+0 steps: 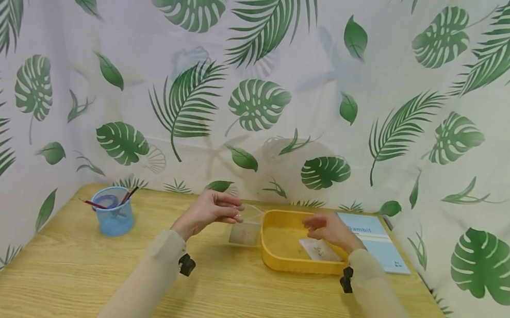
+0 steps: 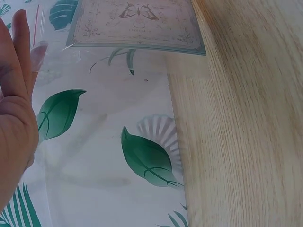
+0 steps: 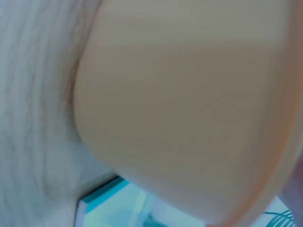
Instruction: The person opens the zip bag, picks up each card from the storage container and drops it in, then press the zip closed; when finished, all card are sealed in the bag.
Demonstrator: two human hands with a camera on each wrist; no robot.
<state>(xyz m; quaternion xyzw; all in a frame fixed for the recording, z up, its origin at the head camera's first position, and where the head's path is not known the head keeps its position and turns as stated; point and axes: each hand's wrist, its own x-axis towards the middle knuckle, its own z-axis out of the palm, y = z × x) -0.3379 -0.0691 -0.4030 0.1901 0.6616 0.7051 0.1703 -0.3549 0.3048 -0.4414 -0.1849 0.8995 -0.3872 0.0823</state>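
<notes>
My left hand [image 1: 206,212] pinches the edge of a clear plastic sleeve [image 2: 54,54] to the left of the yellow tray [image 1: 304,266]. Inside the sleeve is a pale card [image 2: 137,23] printed with a butterfly and an ornate border; it hangs below my fingertips in the head view. My right hand [image 1: 332,229] is over the tray's right side, its fingers loosely bent, with nothing visible in them. A second pale card [image 1: 318,249] lies in the tray beneath that hand. The tray's blurred outer wall [image 3: 180,104] fills most of the right wrist view and hides the right fingers there.
A blue mesh cup [image 1: 116,219] with pencils and a roll of tape stands at the table's left. Behind the right forearm lies a light blue and white booklet [image 1: 387,250]. A leaf-print cloth [image 1: 266,51] hangs along the back and sides of the wooden table [image 1: 230,301].
</notes>
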